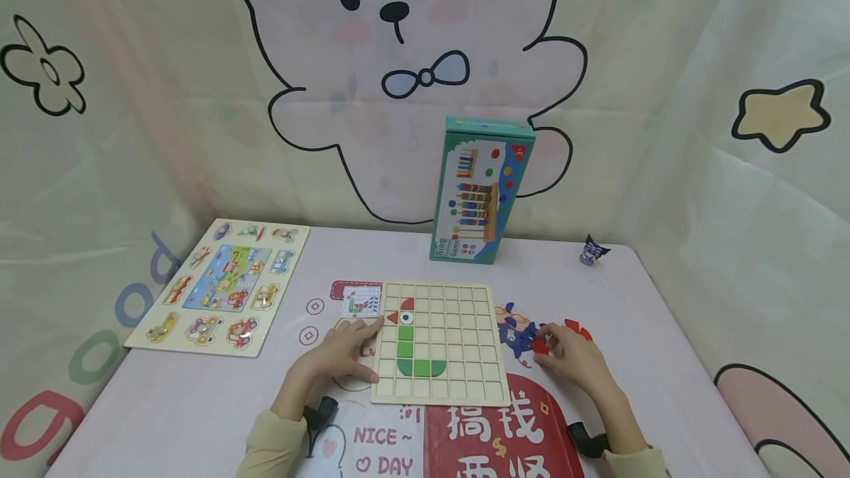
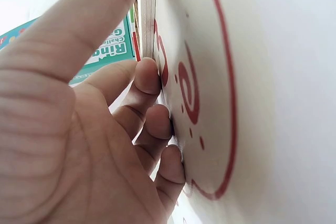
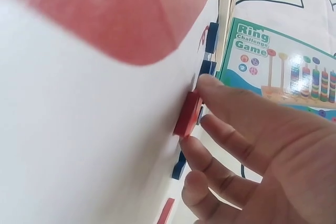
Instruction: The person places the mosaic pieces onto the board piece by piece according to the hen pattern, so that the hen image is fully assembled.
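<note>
A wooden grid board (image 1: 468, 338) lies on the table, with green pieces, red pieces and a white eye piece forming a bird shape at its left. My left hand (image 1: 341, 351) rests at the board's left edge, forefinger and thumb spread against it. In the left wrist view the other fingertips (image 2: 170, 163) touch the tabletop. To the right of the board, my right hand (image 1: 574, 360) pinches a red piece (image 3: 188, 114) between thumb and fingers, low at the table. Several dark blue pieces (image 1: 514, 341) lie beside it, and more red pieces (image 1: 579, 329) lie just behind that hand.
A small printed pattern card (image 1: 361, 304) lies at the board's upper left. A picture puzzle board (image 1: 219, 286) sits at the far left. At the back stands a green ring game box (image 1: 479, 194); a small purple figurine (image 1: 591, 251) is at the back right.
</note>
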{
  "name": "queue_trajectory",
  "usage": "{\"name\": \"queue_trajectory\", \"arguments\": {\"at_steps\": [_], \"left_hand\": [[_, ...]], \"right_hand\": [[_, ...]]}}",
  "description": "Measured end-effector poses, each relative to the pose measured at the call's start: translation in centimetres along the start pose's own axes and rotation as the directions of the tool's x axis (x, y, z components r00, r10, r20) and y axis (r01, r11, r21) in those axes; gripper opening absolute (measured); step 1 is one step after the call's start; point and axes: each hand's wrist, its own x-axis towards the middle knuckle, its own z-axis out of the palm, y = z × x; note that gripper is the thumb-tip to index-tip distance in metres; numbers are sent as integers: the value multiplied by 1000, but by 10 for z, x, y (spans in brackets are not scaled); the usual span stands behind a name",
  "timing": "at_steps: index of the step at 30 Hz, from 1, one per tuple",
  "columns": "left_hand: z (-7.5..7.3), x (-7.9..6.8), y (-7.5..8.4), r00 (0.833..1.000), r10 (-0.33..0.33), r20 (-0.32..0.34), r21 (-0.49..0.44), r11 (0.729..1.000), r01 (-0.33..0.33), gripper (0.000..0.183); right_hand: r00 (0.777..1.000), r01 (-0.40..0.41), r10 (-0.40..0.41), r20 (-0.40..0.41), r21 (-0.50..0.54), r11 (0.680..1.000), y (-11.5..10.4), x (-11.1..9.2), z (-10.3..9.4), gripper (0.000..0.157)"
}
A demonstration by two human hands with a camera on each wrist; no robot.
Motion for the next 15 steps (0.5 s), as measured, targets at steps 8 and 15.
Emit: {"name": "queue_trajectory", "arguments": {"at_steps": [8,15], "left_hand": [[0,1,1,1000,-7,9,-1,1000,7,100],[-1,1,2,1000,-7,10,-5,1000,7,99]], "right_hand": [[1000,-11,11,4,13,1000,-2,-7,-2,40],[1000,3,-3,-3,19,1000,-1,-8,-2,38]]}}
